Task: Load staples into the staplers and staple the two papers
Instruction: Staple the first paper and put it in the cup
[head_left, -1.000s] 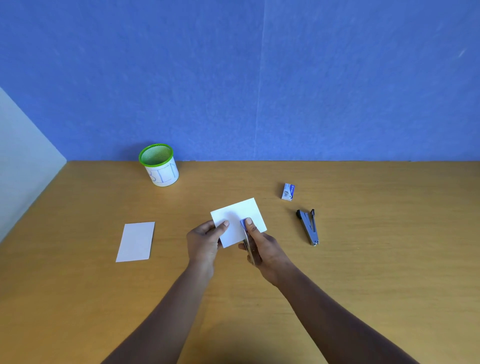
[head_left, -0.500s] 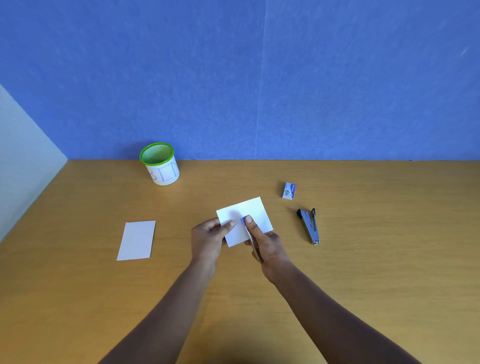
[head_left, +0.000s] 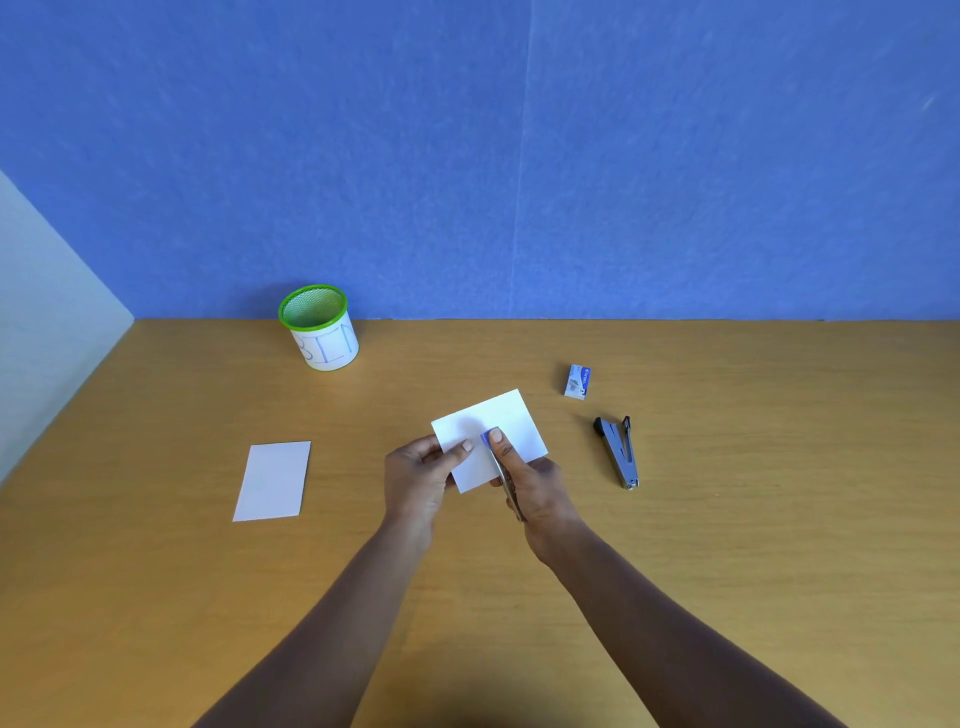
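We have lifted the paper (head_left: 488, 436) slightly farther right; our left hand (head_left: 418, 475) pinches its edge, our right hand (head_left: 535, 486) squeezes the blue stapler (head_left: 500, 467).

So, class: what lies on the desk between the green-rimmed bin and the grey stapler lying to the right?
In the head view, the small staple box lies between the bin and grey stapler.

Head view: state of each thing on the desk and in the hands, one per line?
Held paper: pinched by left hand, stapler on it.
Blue stapler: gripped in right hand, thumb on top.
Grey stapler: lying free.
Staple box: lying untouched.
Second paper: flat, untouched.
Green cup: upright.
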